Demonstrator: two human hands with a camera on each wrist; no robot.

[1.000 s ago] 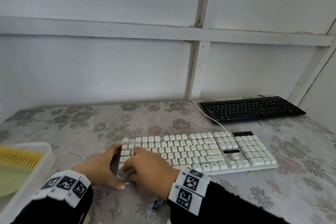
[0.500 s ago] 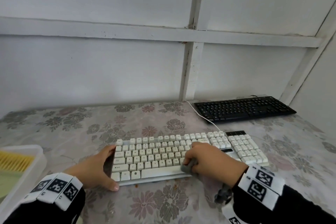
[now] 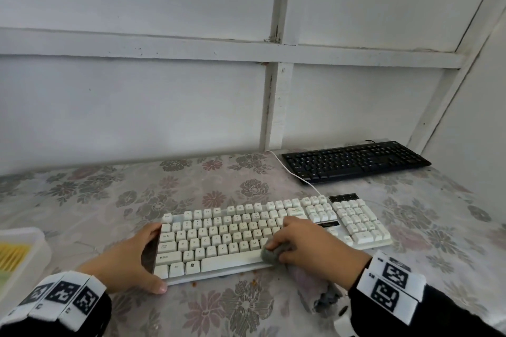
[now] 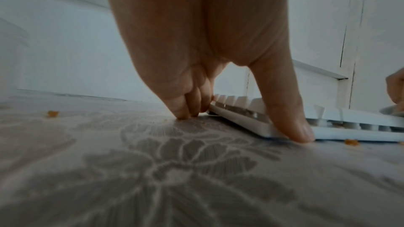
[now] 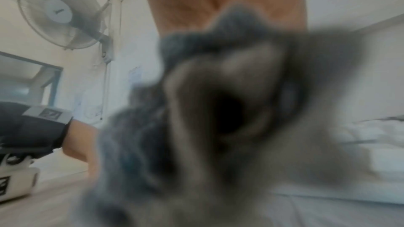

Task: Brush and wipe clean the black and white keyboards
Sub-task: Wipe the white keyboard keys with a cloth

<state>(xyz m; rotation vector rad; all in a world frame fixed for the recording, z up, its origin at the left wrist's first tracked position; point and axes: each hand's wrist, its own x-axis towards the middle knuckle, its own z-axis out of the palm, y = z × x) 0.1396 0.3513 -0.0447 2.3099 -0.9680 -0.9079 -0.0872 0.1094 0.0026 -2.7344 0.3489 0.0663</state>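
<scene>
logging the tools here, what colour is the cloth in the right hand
The cloth is grey, clearest in the head view, bunched under the right hand.

right hand (image 3: 309,243) with cloth (image 3: 271,253) | slid rightward — white keyboard (image 3: 224,232) left end to middle

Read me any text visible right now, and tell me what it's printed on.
"Shift": left key on the white keyboard.
"Z", "X", "V", "B", "N", "M": its bottom letter row.
Other white keys: too blurred to be sure.
Black keyboard: legends too small to read.
Wrist bands: square codes, no words.
</scene>
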